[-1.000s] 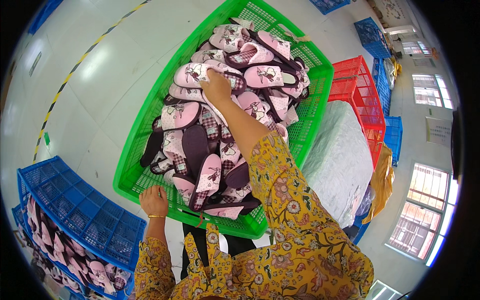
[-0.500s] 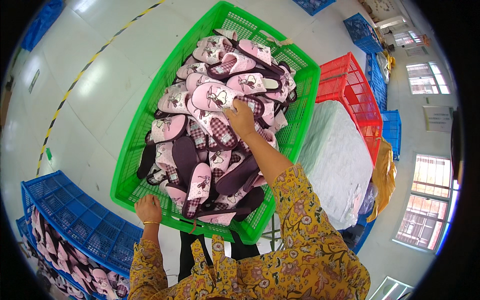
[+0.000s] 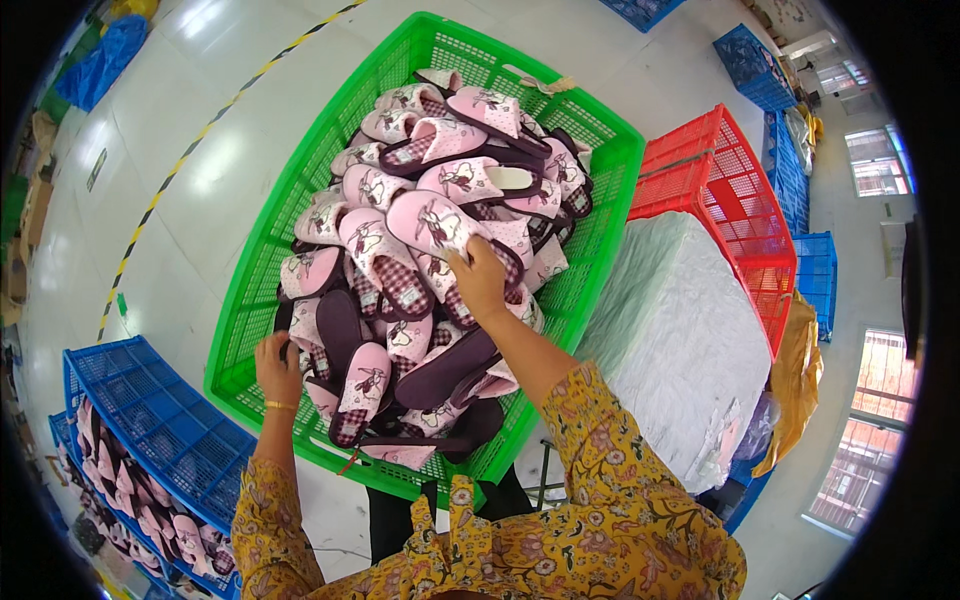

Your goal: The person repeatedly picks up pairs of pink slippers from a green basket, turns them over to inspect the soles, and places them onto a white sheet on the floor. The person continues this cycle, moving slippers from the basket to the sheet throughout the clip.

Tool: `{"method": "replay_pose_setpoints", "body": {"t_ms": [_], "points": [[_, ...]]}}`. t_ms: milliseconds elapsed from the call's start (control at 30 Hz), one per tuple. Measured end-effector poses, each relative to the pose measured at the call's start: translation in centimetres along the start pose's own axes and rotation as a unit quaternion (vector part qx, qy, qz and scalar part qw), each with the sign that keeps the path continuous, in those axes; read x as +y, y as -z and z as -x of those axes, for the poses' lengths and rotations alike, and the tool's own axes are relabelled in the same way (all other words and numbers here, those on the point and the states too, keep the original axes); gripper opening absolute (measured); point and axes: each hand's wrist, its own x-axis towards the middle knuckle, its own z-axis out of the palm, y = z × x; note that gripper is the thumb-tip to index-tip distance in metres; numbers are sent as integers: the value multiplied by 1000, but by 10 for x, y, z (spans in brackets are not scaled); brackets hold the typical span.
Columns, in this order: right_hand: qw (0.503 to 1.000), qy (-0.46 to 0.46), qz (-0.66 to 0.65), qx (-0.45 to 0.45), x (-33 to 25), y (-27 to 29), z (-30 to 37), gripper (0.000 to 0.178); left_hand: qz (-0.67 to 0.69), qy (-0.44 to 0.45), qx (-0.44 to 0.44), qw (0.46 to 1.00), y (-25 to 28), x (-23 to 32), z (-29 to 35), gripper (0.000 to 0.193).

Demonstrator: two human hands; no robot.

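Observation:
A pile of pink slippers with printed figures, checked linings and dark soles fills the green basket (image 3: 235,330) in front of me. My right hand (image 3: 480,280) grips one pink slipper (image 3: 425,218) by its opening, on top of the pile near the middle. Its toe points up and to the left. My left hand (image 3: 277,370) is at the basket's left side, fingers curled by the dark edge of a slipper; what they hold, if anything, is hidden. Near it lie a dark sole-up slipper (image 3: 341,328) and a pink slipper (image 3: 366,380).
Blue crates (image 3: 150,415) holding more pink slippers stand at the lower left. To the right are a white wrapped block (image 3: 665,350), a red basket (image 3: 725,190) and a yellow-brown sack (image 3: 795,390). Yellow-black tape (image 3: 190,150) runs along the floor.
My left hand has moved from the basket's near-left rim up to the slippers at its left side. The right hand keeps its slipper, now tilted more, toe up. The view has shifted slightly.

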Motion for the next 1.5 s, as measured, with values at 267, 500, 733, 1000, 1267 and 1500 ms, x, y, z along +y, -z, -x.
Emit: {"method": "replay_pose_setpoints", "body": {"t_ms": [267, 500, 733, 1000, 1267, 1500], "points": [[965, 167, 172, 108, 89, 120, 29, 16, 41, -133, -64, 988, -112, 138, -187, 24], [964, 122, 235, -15, 169, 153, 66, 18, -15, -83, -112, 990, -238, 179, -286, 44], [960, 156, 234, -1, 155, 155, 65, 26, -9, -6, -155, 988, -264, 214, -299, 56], [952, 137, 272, 11, 155, 161, 64, 23, 186, 35, 49, 981, -170, 263, -172, 39], [961, 95, 243, 95, 145, 143, 55, 19, 501, 189, -35, 844, -213, 259, 28, 28], [982, -85, 128, 109, 117, 141, 83, 16, 419, 178, -234, 859, -200, 234, 28, 28]]}}
